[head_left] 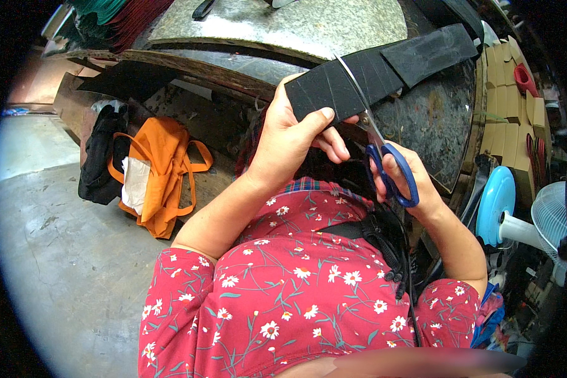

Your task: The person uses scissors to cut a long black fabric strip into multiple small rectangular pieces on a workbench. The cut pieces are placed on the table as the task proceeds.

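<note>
My left hand (290, 129) grips the near left end of a wide, flat black strip (324, 88), thumb on top and fingers underneath. Slanting lines cross the strip's face. It reaches up and right over the bench, where a smoother black piece (431, 55) overlaps its far part. My right hand (416, 183) has its fingers through the blue handles of a pair of scissors (373, 129). One silver blade lies across the top of the strip, just right of my left hand; the other blade is hidden beneath.
A pale speckled slab (283, 25) lies on the dark worktable (431, 120). Left of me, an orange cloth bag (160, 173) and a black bag (101, 157) rest by the bench. To the right are a fan (551, 217), a blue round object (494, 205) and stacked cream blocks (504, 120).
</note>
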A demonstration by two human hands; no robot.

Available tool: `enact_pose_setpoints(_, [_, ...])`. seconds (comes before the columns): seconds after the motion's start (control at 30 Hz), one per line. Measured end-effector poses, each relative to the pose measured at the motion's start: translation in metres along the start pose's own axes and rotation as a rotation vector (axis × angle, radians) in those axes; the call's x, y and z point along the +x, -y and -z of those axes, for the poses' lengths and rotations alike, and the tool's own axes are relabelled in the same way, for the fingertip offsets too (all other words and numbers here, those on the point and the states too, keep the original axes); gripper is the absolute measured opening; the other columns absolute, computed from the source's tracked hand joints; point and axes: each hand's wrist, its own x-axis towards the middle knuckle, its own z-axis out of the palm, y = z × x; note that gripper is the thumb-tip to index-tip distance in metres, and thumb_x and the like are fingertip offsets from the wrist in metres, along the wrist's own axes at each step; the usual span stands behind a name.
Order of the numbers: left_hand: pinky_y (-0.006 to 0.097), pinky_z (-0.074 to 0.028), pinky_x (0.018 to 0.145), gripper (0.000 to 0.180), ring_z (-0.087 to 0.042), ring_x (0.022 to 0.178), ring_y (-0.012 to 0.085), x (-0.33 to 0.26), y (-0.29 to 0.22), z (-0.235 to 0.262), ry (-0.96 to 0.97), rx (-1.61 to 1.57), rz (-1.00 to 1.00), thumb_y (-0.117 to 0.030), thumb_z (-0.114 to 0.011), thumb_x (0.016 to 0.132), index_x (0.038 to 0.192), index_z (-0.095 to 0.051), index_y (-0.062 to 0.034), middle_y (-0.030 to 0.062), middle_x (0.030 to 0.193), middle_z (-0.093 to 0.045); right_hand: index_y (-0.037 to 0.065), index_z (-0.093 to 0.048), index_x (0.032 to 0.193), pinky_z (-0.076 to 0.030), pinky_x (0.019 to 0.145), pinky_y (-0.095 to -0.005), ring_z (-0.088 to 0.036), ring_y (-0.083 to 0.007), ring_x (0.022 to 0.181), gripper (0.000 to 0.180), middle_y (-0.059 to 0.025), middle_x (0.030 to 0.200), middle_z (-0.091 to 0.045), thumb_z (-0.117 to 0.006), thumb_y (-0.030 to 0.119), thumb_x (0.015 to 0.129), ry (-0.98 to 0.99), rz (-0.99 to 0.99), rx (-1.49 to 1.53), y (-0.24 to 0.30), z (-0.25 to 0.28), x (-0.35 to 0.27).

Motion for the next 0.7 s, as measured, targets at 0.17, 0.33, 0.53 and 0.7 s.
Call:
enact_pose_setpoints(0.17, [0.032, -0.056, 0.047, 0.034, -0.064, 0.057, 0.0265, -0.001, -0.002, 0.003, -0.026, 0.059, 0.014, -0.005, -0.045, 0.09, 0.118, -0.028, -0.0001, 0.0212, 0.091, -0.06, 0.004, -0.05, 0.087, -0.04, 0.041, -0.0225, -0.048, -0.0108, 0.043, 0.048, -0.0015, 0.055, -0.05, -0.054, 0.052, 0.088, 0.037, -0.045, -0.001, -0.006, 0.004, 0.0])
enact_pose_setpoints(0.33, [0.034, -0.059, 0.057, 0.026, -0.067, 0.071, 0.0294, 0.01, -0.012, 0.008, -0.04, 0.002, -0.089, -0.016, -0.036, 0.095, 0.115, -0.034, 0.0005, 0.0196, 0.096, -0.058, 0.003, -0.05, 0.098, -0.047, 0.058, -0.0256, -0.057, -0.0128, 0.064, 0.064, -0.0036, 0.07, -0.056, -0.045, 0.065, 0.085, 0.046, 0.003, 0.05, -0.009, 0.018, -0.01])
enact_pose_setpoints(0.53, [0.028, -0.057, 0.053, 0.023, -0.067, 0.066, 0.0241, 0.036, -0.016, 0.003, -0.035, 0.082, -0.099, -0.012, -0.052, 0.092, 0.109, -0.046, 0.0008, 0.0167, 0.097, -0.062, 0.002, -0.052, 0.096, -0.044, 0.063, -0.0233, -0.055, -0.0098, 0.068, 0.047, -0.0016, 0.072, -0.056, -0.055, 0.049, 0.087, 0.045, 0.148, -0.172, -0.003, 0.031, -0.021])
enact_pose_setpoints(0.7, [0.027, -0.055, 0.047, 0.023, -0.066, 0.059, 0.0227, 0.042, -0.008, -0.012, 0.062, 0.082, -0.088, -0.011, -0.053, 0.093, 0.11, -0.043, 0.0013, 0.0154, 0.094, -0.063, 0.003, -0.052, 0.094, -0.043, 0.061, -0.0225, -0.054, -0.0091, 0.066, 0.031, -0.002, 0.071, -0.056, -0.054, 0.034, 0.09, -0.03, 0.139, -0.199, 0.0, 0.027, -0.016])
